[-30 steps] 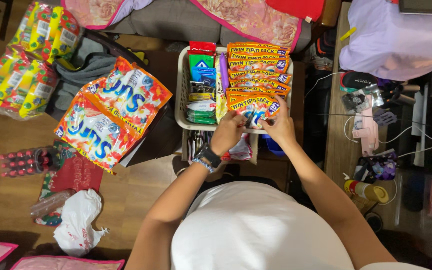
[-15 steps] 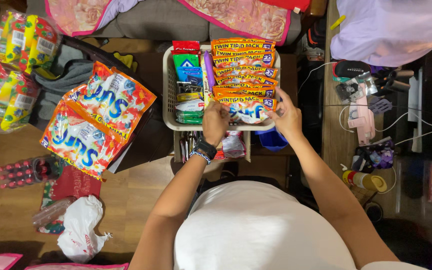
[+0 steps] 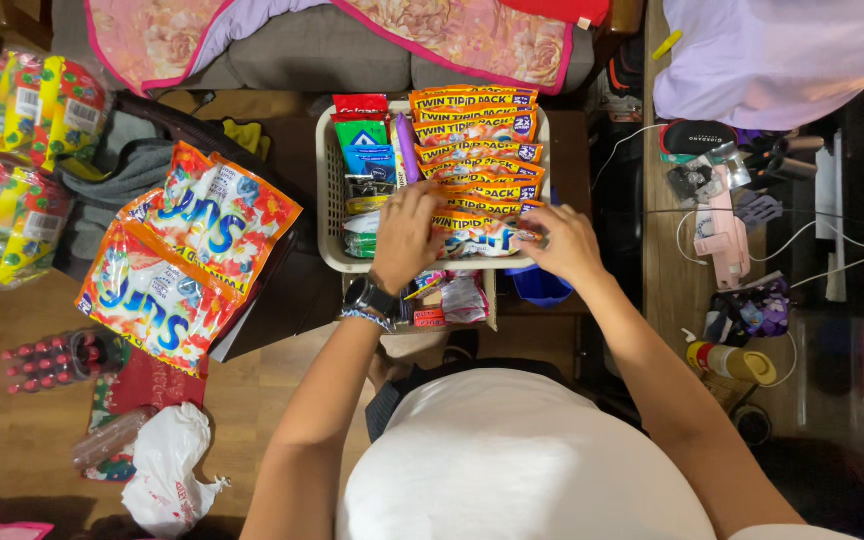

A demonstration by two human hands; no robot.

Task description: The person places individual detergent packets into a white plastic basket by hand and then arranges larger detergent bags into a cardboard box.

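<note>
A cream plastic basket (image 3: pixel 326 190) stands before me, its right side filled with a row of several orange sachet packs (image 3: pixel 477 150). Green, blue and red sachets (image 3: pixel 364 135) fill its left side. My left hand (image 3: pixel 404 235), with a black watch at the wrist, lies over the middle of the basket, fingers on the sachets at the divide. My right hand (image 3: pixel 564 243) pinches the right end of the nearest orange pack (image 3: pixel 480 232) at the basket's front edge.
Two large orange detergent bags (image 3: pixel 187 255) lie to the left on a dark bag. Yellow-green packs (image 3: pixel 17 150) sit far left, small red bottles (image 3: pixel 47 358) and a white plastic bag (image 3: pixel 167 455) on the wood floor. A cluttered desk (image 3: pixel 672 290) runs along the right.
My left hand has moved left and further into the basket, off the front pack. My right hand stays on that pack's right end. The view shifted slightly.
</note>
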